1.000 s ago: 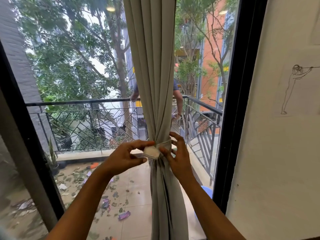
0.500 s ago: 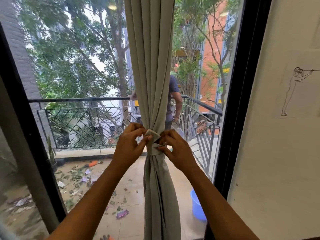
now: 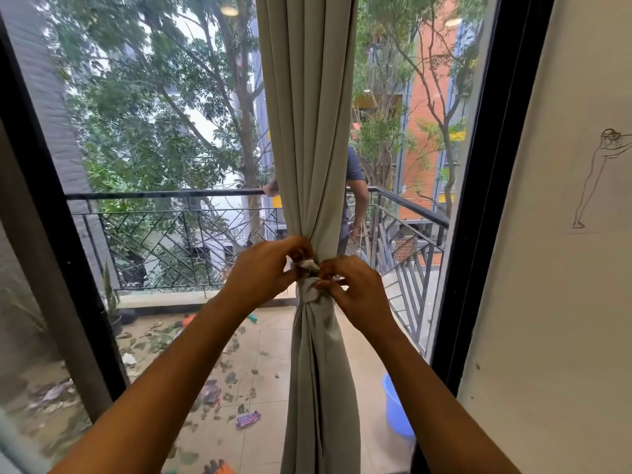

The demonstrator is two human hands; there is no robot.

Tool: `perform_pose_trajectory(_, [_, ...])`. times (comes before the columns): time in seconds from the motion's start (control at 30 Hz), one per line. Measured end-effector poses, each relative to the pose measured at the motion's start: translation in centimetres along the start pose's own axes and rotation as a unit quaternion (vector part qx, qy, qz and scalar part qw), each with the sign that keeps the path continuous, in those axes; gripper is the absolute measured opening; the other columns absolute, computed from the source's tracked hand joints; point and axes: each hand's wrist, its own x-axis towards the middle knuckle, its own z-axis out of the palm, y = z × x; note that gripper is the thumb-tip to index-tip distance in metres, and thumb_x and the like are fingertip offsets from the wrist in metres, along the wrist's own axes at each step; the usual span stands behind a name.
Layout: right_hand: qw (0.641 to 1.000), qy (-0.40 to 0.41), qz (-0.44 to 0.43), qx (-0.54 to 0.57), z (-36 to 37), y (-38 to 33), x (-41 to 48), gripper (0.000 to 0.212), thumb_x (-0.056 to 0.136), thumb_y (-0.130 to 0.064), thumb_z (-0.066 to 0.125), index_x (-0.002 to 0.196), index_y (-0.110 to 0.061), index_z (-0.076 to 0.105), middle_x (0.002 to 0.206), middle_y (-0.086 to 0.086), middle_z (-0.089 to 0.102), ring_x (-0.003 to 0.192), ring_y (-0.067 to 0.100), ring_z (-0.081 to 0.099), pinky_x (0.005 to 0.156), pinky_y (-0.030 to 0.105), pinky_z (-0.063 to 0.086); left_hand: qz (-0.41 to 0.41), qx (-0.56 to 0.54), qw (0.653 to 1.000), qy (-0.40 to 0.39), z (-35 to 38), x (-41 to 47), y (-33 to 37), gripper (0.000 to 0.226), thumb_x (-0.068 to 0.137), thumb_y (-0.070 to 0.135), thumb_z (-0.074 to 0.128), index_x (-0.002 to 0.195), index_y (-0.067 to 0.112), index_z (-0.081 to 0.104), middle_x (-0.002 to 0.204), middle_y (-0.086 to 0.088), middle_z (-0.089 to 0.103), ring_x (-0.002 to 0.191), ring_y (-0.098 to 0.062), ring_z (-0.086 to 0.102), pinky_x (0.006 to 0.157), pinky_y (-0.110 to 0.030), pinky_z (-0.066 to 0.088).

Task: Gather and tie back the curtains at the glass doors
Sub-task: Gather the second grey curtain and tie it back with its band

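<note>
The curtain (image 3: 307,131) hangs gathered into one bunch between my hands, cinched just below my fingertips. My left hand (image 3: 270,268) and right hand (image 3: 355,292) both pinch the tie-back (image 3: 306,264) ends (not yet fastened, I judge). Securing it remains.

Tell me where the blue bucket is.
In the head view, the bucket stands lower right on the balcony floor, between the curtain and the black door frame.
</note>
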Motion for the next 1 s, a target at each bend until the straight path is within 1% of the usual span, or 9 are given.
perform_pose_trajectory(0.07, [0.999,0.007,0.043,0.031,0.0,-0.1,0.0,0.021,0.082,-0.031,0.062,0.084,-0.01,0.067,0.081,0.005,0.065,0.077,0.018,0.058,0.064,0.045,0.055,-0.006,-0.073,0.995,0.071,0.8,-1.0,-0.2,0.023,0.08,0.031,0.071,0.095,0.025,0.055,0.076,0.011,0.064,0.062,-0.009,0.06,0.054,-0.016,0.044])
perform_pose_trajectory(0.17, [0.996,-0.005,0.075,0.052,0.2,0.1,0.0,0.011,0.08,-0.026,0.065,0.082,-0.015,0.064,0.078,-0.004,0.06,0.077,0.018,0.059,0.066,0.046,0.054,0.028,-0.128,0.981,0.142,3.1,-3.3,-0.5,0.012,0.086,0.026,0.06,0.095,0.019,0.063,0.089,-0.002,0.067,0.077,-0.014,0.062,0.059,-0.025,0.053])
perform_pose_trajectory(0.3, [0.995,-0.027,0.081,0.051,-0.1,0.5,0.3,0.013,0.082,-0.024,0.066,0.084,-0.012,0.063,0.079,0.004,0.061,0.078,0.021,0.059,0.069,0.047,0.053,0.031,-0.136,0.984,0.11,4.4,-3.7,-1.2,0.022,0.089,0.025,0.056,0.105,0.017,0.068,0.113,0.003,0.057,0.098,-0.015,0.06,0.072,-0.016,0.049])
perform_pose_trajectory(0.4, [0.993,-0.051,0.085,0.07,-0.8,0.6,0.7,0.013,0.083,-0.019,0.07,0.084,-0.009,0.063,0.079,0.002,0.06,0.079,0.023,0.06,0.074,0.045,0.053,0.016,-0.138,0.987,0.086,4.2,-3.2,-0.7,0.025,0.088,0.032,0.055,0.101,0.016,0.069,0.111,0.001,0.055,0.099,-0.015,0.058,0.073,-0.015,0.045])
perform_pose_trajectory(0.6, [0.982,-0.114,0.111,0.1,-1.9,0.9,1.4,0.019,0.079,-0.016,0.074,0.08,-0.023,0.057,0.079,-0.001,0.061,0.076,0.017,0.057,0.07,0.029,0.047,0.022,-0.118,0.992,0.028,3.6,-2.2,-0.5,0.039,0.082,0.052,0.056,0.094,0.015,0.064,0.106,-0.001,0.053,0.095,-0.016,0.055,0.076,-0.026,0.048])
perform_pose_trajectory(0.73, [0.989,-0.119,0.07,0.056,-1.6,0.8,1.0,0.014,0.08,-0.018,0.073,0.082,-0.018,0.059,0.079,0.0,0.057,0.074,0.014,0.049,0.065,0.021,0.038,0.073,-0.055,0.996,0.002,3.1,-1.7,-1.0,0.033,0.081,0.05,0.053,0.089,0.02,0.061,0.105,0.0,0.049,0.091,-0.011,0.046,0.063,-0.027,0.047])
perform_pose_trajectory(0.83, [0.994,-0.1,-0.012,-0.031,-1.3,1.1,0.5,0.013,0.081,-0.018,0.07,0.083,-0.008,0.062,0.081,0.005,0.058,0.076,0.013,0.045,0.066,0.022,0.037,0.126,-0.006,0.992,0.015,2.9,-1.7,-1.0,0.026,0.083,0.042,0.051,0.091,0.018,0.06,0.108,0.0,0.047,0.089,-0.011,0.047,0.056,-0.022,0.044])
perform_pose_trajectory(0.93, [0.99,-0.042,-0.095,-0.094,-1.4,1.0,-0.2,0.022,0.085,-0.025,0.059,0.089,-0.005,0.066,0.103,0.012,0.064,0.091,0.016,0.052,0.079,0.019,0.041,0.129,-0.057,0.986,0.087,4.0,-2.9,-0.5,0.021,0.085,0.028,0.055,0.096,0.011,0.063,0.112,-0.005,0.05,0.091,-0.023,0.056,0.069,-0.029,0.049])
perform_pose_trajectory(1.0, [0.983,-0.025,-0.139,-0.113,-1.7,0.7,-0.3,0.029,0.089,-0.028,0.053,0.092,-0.003,0.068,0.111,0.013,0.065,0.093,0.019,0.053,0.081,0.022,0.043,0.101,-0.1,0.979,0.143,4.8,-3.8,-0.2,0.017,0.086,0.023,0.057,0.096,0.011,0.063,0.114,-0.003,0.049,0.092,-0.024,0.054,0.075,-0.028,0.047])
